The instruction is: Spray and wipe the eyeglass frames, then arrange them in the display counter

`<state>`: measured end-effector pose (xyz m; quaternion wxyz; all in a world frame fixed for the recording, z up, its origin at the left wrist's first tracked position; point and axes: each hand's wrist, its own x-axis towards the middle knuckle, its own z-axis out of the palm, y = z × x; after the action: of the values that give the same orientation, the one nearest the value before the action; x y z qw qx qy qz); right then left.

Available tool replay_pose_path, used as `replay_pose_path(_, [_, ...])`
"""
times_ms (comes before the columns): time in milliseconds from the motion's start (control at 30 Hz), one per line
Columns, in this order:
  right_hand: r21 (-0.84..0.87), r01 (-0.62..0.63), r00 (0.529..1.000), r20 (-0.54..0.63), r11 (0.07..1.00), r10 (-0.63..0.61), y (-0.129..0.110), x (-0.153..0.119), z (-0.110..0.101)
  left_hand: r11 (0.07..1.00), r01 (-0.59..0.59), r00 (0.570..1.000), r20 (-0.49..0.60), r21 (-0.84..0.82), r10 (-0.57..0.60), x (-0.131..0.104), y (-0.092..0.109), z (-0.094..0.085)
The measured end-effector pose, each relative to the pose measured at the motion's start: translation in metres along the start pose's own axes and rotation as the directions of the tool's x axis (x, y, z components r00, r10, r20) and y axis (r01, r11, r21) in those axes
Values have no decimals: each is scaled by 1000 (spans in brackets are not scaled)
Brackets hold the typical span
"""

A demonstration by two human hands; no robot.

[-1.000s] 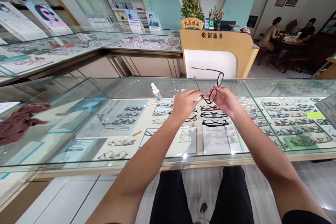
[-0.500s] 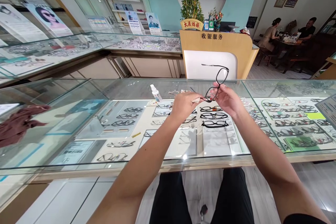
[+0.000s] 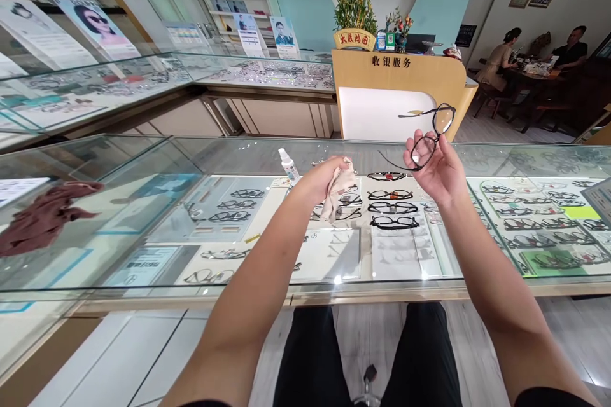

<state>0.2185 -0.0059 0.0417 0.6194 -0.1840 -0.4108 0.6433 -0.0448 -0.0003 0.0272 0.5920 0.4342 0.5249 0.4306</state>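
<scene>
My right hand (image 3: pixel 442 172) holds a pair of black-framed glasses (image 3: pixel 424 151) by the frame, with the lenses tilted and the temples pointing left. A pale pink cloth (image 3: pixel 340 184) hangs from my left hand (image 3: pixel 325 181), pinched between thumb and fingers. The two hands are apart, both above the glass counter (image 3: pixel 305 292). A white spray bottle (image 3: pixel 288 165) stands on the glass just beyond my left hand. Below the hands, several black glasses (image 3: pixel 394 222) lie in a column.
A brown cloth (image 3: pixel 45 216) lies on the counter at the left. More eyeglass frames (image 3: pixel 236 205) show under the glass. Across the aisle stands a wooden cashier desk (image 3: pixel 398 70) with a plant (image 3: pixel 354 3). Two people sit at a table at the far right.
My left hand has come away from the glasses with the cloth, which now hangs in view. My right hand has moved right with the glasses. The camera view has shifted slightly.
</scene>
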Motion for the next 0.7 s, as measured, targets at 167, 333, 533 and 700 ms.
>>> replay_pose_path(167, [47,5,1000,-20,999,-4,0,3,-3,978,49,975,-223,202,-3,13,-9,-6])
replay_pose_path(333, [85,-25,998,-63,996,30,2,5,-5,829,-31,904,-338,558,261,16,-18,-8])
replay_pose_path(533, [100,-12,996,-90,995,21,3,7,-6,769,36,502,-677,638,538,24,-12,-24])
replay_pose_path(700, [82,-14,996,-89,997,21,5,10,-9,872,169,447,-824,460,348,44,-18,-50])
